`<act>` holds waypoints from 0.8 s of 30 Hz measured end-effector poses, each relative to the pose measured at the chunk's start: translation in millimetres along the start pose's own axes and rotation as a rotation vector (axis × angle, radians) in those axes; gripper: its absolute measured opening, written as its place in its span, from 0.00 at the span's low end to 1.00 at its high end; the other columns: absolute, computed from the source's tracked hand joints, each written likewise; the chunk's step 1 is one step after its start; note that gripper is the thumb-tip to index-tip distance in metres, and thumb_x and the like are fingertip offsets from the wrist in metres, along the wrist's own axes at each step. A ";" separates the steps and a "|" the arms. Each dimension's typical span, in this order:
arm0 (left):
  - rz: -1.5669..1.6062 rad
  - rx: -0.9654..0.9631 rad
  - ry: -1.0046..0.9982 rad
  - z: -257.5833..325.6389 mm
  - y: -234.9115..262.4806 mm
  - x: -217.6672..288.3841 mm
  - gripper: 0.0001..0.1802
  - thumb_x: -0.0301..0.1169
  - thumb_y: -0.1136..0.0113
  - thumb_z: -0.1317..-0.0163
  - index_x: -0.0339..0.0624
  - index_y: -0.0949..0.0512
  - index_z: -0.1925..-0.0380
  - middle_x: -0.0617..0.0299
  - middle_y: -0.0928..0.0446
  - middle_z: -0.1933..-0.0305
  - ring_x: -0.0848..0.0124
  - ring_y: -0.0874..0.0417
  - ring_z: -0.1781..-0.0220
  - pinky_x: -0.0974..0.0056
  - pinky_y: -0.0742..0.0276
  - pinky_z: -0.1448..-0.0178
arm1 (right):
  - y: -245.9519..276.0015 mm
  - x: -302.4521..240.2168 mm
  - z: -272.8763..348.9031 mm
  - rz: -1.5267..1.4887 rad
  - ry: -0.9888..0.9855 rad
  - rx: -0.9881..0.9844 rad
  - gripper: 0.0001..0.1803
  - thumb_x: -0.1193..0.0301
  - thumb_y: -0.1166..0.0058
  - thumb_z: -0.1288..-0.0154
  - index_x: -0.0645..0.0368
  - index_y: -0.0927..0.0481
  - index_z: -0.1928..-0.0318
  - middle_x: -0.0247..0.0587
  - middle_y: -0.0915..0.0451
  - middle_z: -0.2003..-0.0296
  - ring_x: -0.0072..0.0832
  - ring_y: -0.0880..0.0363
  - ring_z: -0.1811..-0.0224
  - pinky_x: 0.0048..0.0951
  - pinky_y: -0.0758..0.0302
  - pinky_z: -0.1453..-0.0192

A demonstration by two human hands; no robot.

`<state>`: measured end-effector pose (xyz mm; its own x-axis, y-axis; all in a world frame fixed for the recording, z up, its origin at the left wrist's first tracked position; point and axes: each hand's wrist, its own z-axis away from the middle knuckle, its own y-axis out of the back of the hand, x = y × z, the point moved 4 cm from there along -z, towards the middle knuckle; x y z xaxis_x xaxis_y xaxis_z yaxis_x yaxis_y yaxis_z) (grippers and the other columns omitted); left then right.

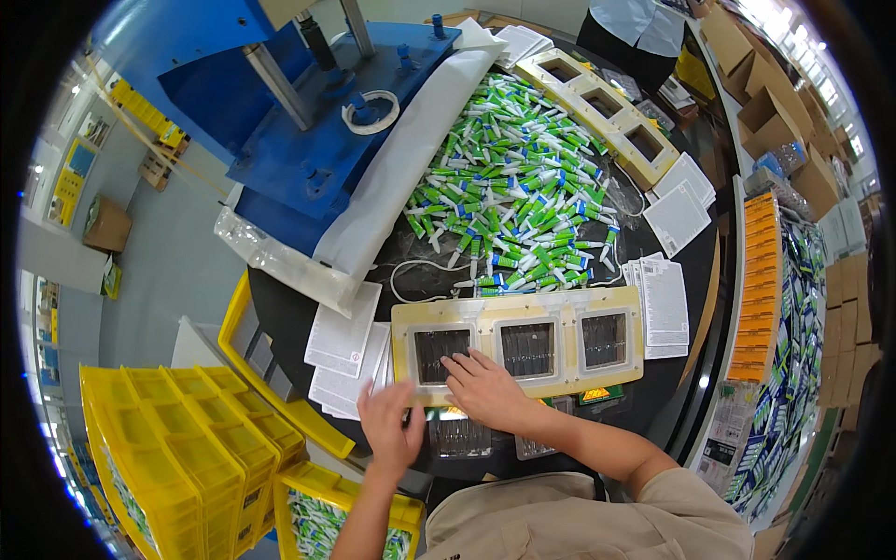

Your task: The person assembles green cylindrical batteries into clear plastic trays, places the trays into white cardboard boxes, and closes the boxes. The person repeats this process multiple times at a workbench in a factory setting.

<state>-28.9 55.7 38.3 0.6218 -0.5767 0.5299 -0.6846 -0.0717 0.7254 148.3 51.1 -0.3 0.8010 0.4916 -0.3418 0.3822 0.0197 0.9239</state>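
In front of me lies a long cream-coloured fixture [571, 304] with three rectangular windows, and ribbed transparent plastic shows inside them. My right hand [485, 390] reaches over its front edge, fingers extended into the left window and touching the plastic there. My left hand [387, 427] is beside the fixture's left end, fingers apart and slightly blurred, with nothing visible in it. Transparent blister packs [459, 437] lie between me and the fixture, partly under my right forearm. Beyond the fixture spreads a big heap of small green-and-white tubes [523, 177].
A blue press [308, 121] stands at the far left of the round black table. Printed white cards [665, 303] are stacked around the fixture. Another three-window fixture [597, 103] lies at the back. Yellow crates [168, 448] stand lower left. A person [637, 33] stands across the table.
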 end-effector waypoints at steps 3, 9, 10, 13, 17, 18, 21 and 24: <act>-0.083 -0.002 0.022 -80.8 -32.8 -35.3 0.16 0.27 0.32 0.40 0.41 0.19 0.52 0.55 0.18 0.52 0.51 0.19 0.49 0.48 0.29 0.37 | 25.9 20.9 -10.3 -0.137 -0.125 0.183 0.16 0.62 0.39 0.34 0.63 0.18 0.56 0.49 0.19 0.46 0.41 0.22 0.40 0.42 0.22 0.40; -0.256 -0.305 -0.073 -192.0 -144.1 -69.5 0.11 0.37 0.32 0.38 0.42 0.16 0.61 0.58 0.21 0.59 0.54 0.20 0.53 0.52 0.26 0.48 | 39.3 128.3 -70.0 0.102 -0.614 0.316 0.15 0.61 0.33 0.39 0.60 0.16 0.63 0.45 0.20 0.59 0.41 0.20 0.52 0.41 0.19 0.59; -0.294 -0.316 -0.098 -197.2 -151.0 -71.7 0.11 0.37 0.32 0.38 0.42 0.16 0.62 0.58 0.21 0.58 0.54 0.19 0.53 0.52 0.26 0.48 | 32.6 137.1 -79.7 0.182 -0.634 0.284 0.15 0.60 0.32 0.39 0.60 0.16 0.64 0.44 0.21 0.61 0.41 0.20 0.53 0.41 0.19 0.60; -0.309 -0.267 -0.129 -202.3 -148.6 -75.0 0.10 0.37 0.32 0.38 0.42 0.15 0.63 0.57 0.19 0.57 0.55 0.18 0.54 0.53 0.24 0.50 | 11.5 153.0 -93.8 0.269 -0.741 0.163 0.13 0.62 0.33 0.40 0.59 0.16 0.65 0.43 0.22 0.63 0.42 0.20 0.53 0.41 0.19 0.59; 0.016 -0.059 0.184 -172.8 -87.1 -84.5 0.08 0.31 0.32 0.38 0.39 0.15 0.62 0.54 0.16 0.60 0.57 0.15 0.63 0.57 0.21 0.57 | 21.8 146.7 -79.9 0.172 -0.734 0.364 0.10 0.65 0.36 0.39 0.59 0.17 0.64 0.45 0.22 0.62 0.43 0.19 0.56 0.42 0.20 0.60; 0.152 0.072 0.258 -156.8 -64.2 -83.1 0.06 0.27 0.31 0.39 0.39 0.14 0.62 0.54 0.17 0.63 0.58 0.15 0.66 0.58 0.21 0.58 | 31.2 140.0 -70.7 0.137 -0.721 0.471 0.10 0.66 0.36 0.39 0.60 0.17 0.62 0.46 0.18 0.62 0.44 0.17 0.60 0.41 0.21 0.61; 0.302 0.135 0.385 -102.4 -16.9 -67.7 0.10 0.19 0.30 0.42 0.37 0.13 0.59 0.54 0.17 0.62 0.62 0.17 0.67 0.62 0.21 0.57 | 54.5 108.8 -39.4 -0.155 -0.590 0.603 0.11 0.68 0.36 0.38 0.61 0.17 0.58 0.47 0.16 0.64 0.44 0.16 0.62 0.41 0.20 0.60; 0.311 0.162 0.384 -52.2 -5.2 -40.9 0.11 0.17 0.30 0.44 0.37 0.13 0.60 0.55 0.17 0.60 0.62 0.16 0.63 0.63 0.20 0.55 | 62.5 62.0 -10.1 -0.156 -0.543 0.642 0.12 0.69 0.34 0.39 0.60 0.16 0.56 0.45 0.16 0.66 0.43 0.15 0.64 0.41 0.20 0.61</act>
<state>-30.9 122.1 35.9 0.4535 -0.2531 0.8546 -0.8904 -0.0868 0.4468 217.1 91.6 37.9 0.7646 0.0358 -0.6435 0.5622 -0.5251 0.6389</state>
